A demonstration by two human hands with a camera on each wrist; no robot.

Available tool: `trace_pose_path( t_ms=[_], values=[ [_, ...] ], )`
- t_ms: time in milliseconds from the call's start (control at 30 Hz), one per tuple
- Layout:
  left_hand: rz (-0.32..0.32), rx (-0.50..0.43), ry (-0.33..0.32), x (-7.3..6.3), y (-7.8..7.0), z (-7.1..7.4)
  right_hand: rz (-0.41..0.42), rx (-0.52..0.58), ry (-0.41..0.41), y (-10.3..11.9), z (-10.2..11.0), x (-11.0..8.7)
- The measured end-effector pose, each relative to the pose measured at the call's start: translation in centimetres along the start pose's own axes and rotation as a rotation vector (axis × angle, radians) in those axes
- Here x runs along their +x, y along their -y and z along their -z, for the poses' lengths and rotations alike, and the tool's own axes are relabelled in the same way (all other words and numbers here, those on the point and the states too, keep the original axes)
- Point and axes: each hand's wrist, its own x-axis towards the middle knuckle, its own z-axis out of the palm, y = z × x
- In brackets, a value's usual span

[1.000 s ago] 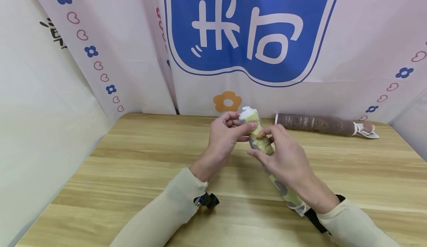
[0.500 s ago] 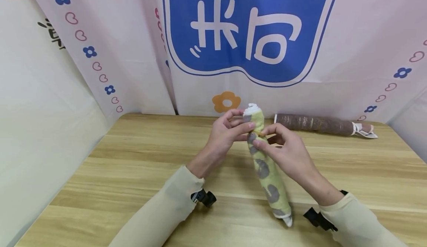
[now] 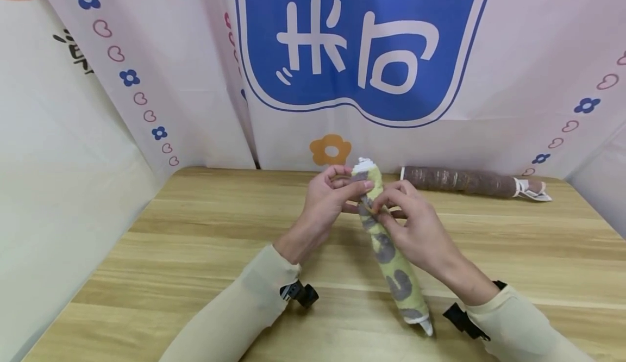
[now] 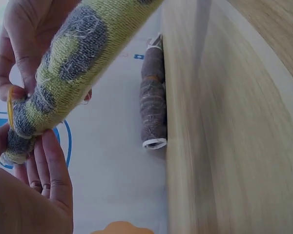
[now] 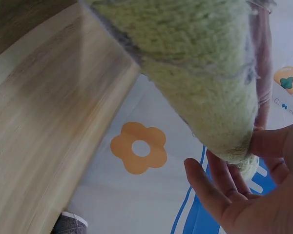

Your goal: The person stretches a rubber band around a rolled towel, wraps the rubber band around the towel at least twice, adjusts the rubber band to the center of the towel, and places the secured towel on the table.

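Note:
A rolled towel (image 3: 393, 264), yellow-green with grey patches and a white hem, slants up from the table in the head view. My left hand (image 3: 325, 201) grips its upper end between thumb and fingers, just below the white, bunched tip. Lower down, my right hand (image 3: 423, 229) pinches a yellow rubber band (image 4: 10, 108) that goes round the narrowed part of the roll. The left wrist view shows the band pulled out from the cloth by a finger. In the right wrist view the towel (image 5: 200, 63) hides most of the band area.
A brown rolled towel (image 3: 459, 181) with an orange band lies along the back edge of the wooden table (image 3: 205, 253), right of the hands. Behind the table hangs a printed cloth backdrop (image 3: 205, 117). Dark wrist cameras are strapped to both sleeves.
The towel's lower end has swung left, out from under the right forearm. My right fingers have drawn closer together at the band and shifted slightly left. The left hand keeps its grip.

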Motion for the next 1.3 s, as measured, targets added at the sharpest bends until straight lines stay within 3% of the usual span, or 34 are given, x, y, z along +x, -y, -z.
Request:
trace_pose_path(
  t_ms=[267, 333, 467, 633, 867, 933, 1067, 1200, 1300],
  values=[
    [0.024, -0.108, 0.203, 0.4, 0.3, 0.9, -0.266, 0.192, 0.019, 0.0, 1.1, 0.3],
    [0.02, -0.107, 0.202, 0.5, 0.4, 0.9, -0.307, 0.209, 0.034, 0.0, 1.3, 0.3],
    [-0.02, -0.114, 0.136, 0.4, 0.4, 0.7, -0.34, 0.174, 0.069, 0.2, 1.3, 0.4],
    [-0.061, -0.06, 0.057, -0.1, 0.0, 0.2, -0.311, 0.121, 0.09, 0.3, 1.1, 0.3],
    [-0.073, 0.0, 0.003, -0.3, -0.1, 0.0, 0.039, -0.058, -0.028, -0.1, -0.1, 0.0],
    [-0.071, 0.004, -0.004, -0.3, -0.1, 0.0, 0.089, -0.097, -0.053, -0.2, -0.3, -0.1],
    [-0.052, -0.013, 0.025, -0.1, -0.1, 0.1, 0.049, -0.054, -0.06, -0.3, -0.2, 0.0],
    [-0.003, -0.02, 0.149, 0.2, -0.1, 0.5, -0.074, 0.089, -0.036, -0.3, 0.5, 0.3],
    [0.009, -0.017, 0.201, 0.4, 0.0, 0.8, -0.15, 0.16, -0.005, -0.4, 0.8, 0.4]
  ],
)
